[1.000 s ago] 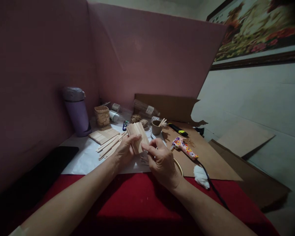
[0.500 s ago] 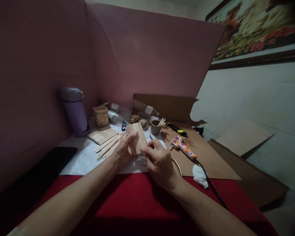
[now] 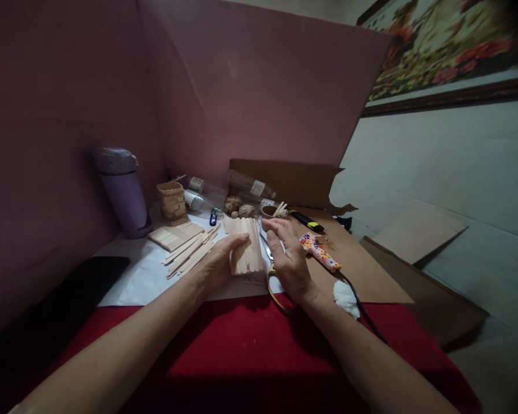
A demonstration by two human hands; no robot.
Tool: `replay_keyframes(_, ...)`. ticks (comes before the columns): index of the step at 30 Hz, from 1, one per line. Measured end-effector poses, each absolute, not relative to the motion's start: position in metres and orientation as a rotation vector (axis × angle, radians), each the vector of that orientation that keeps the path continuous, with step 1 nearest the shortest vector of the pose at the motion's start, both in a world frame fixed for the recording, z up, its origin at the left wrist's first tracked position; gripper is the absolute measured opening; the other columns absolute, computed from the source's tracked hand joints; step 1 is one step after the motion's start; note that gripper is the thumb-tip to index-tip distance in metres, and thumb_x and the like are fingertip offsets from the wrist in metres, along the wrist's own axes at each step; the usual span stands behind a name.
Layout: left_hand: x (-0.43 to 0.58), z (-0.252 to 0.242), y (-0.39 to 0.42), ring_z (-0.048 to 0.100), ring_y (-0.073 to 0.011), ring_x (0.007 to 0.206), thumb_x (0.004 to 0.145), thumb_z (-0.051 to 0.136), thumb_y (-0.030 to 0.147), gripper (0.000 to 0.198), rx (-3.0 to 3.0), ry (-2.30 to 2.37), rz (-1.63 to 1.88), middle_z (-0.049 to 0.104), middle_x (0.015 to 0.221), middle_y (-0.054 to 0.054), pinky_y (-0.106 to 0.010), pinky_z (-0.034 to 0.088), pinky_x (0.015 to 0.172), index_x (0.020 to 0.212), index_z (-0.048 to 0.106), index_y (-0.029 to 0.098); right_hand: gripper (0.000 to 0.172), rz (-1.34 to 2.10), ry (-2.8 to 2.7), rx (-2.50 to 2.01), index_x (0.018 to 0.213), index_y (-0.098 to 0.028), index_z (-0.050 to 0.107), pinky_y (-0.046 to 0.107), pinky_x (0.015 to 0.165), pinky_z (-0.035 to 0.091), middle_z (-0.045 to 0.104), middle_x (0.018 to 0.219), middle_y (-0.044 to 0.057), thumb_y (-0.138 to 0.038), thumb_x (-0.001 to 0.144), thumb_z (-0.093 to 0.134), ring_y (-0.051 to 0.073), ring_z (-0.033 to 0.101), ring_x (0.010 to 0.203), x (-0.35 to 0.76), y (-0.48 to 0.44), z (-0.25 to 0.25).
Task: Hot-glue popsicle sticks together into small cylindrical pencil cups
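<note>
My left hand (image 3: pixel 218 263) grips a small panel of wooden craft sticks (image 3: pixel 247 253) set side by side, its thumb across the front face. To the right of the panel, my right hand (image 3: pixel 291 261) is open, fingers stretched out and apart from the wood. Partly under that hand lie scissors (image 3: pixel 270 286) with gold-coloured handles. Loose craft sticks (image 3: pixel 192 253) are strewn on the white sheet (image 3: pixel 129 284) left of the panel. Behind them rests a flat row of sticks (image 3: pixel 176 233).
A flowered glue gun (image 3: pixel 322 253) with a black cord and a yellow-black cutter (image 3: pixel 306 221) lie on cardboard (image 3: pixel 371 273). White cloth (image 3: pixel 346 298) is near the front. Behind stand a purple tumbler (image 3: pixel 123 195), a small wooden box (image 3: pixel 171 202), twine balls (image 3: pixel 246 211), plastic bottles (image 3: pixel 242 183) and a cup (image 3: pixel 267 211).
My right hand has come off the panel's lower edge and its fingers have straightened. The panel is now more upright in my left hand, and more of the scissors shows. The view has shifted slightly.
</note>
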State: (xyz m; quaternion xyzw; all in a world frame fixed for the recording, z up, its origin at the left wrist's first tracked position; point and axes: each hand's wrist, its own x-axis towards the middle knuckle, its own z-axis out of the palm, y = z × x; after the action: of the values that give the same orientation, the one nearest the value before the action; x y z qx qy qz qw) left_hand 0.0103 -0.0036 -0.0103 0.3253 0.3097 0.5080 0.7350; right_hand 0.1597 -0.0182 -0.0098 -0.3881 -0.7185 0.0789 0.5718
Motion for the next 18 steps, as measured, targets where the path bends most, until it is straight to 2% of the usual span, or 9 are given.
replay_keyframes(4,0.014,-0.013,-0.009,0.067,-0.0213,0.065,0.071,0.077,0.026,0.038,0.81,0.673,1.027,0.071,0.082,-0.011,-0.034,0.056,0.061,0.105,0.066,0.011,0.039,0.214,-1.735,-0.917,0.124,-0.023,0.061,0.046,0.109,0.036,0.057,0.129,0.01,-0.042,0.101,0.037,0.023,0.049,0.126,0.169,-0.002,-0.011)
replay_keyframes(8,0.016,-0.016,-0.011,0.066,-0.0205,0.063,0.067,0.081,0.029,0.041,0.889,0.683,1.041,0.07,0.081,-0.009,-0.033,0.055,0.059,0.101,0.065,0.013,0.043,0.273,-1.769,-0.854,0.113,-0.022,0.065,0.042,0.106,0.038,0.064,0.117,0.009,-0.048,0.102,0.032,0.022,0.053,0.118,0.171,0.005,-0.01)
replay_keyframes(13,0.017,-0.017,-0.011,0.064,-0.0205,0.061,0.065,0.084,0.032,0.044,0.932,0.676,1.027,0.069,0.078,-0.008,-0.033,0.053,0.056,0.099,0.063,0.015,0.042,0.534,-1.72,-0.898,0.105,-0.023,0.065,0.035,0.089,0.046,0.065,0.107,0.006,-0.054,0.098,0.037,0.022,0.058,0.106,0.166,0.006,-0.007)
replay_keyframes(18,0.017,-0.015,-0.01,0.063,-0.0187,0.06,0.063,0.085,0.033,0.045,0.928,0.699,1.027,0.068,0.074,-0.007,-0.031,0.053,0.056,0.097,0.062,0.015,0.032,0.672,-1.633,-0.889,0.098,-0.022,0.063,0.029,0.076,0.045,0.063,0.093,0.002,-0.049,0.095,0.045,0.018,0.058,0.087,0.164,0.007,-0.005)
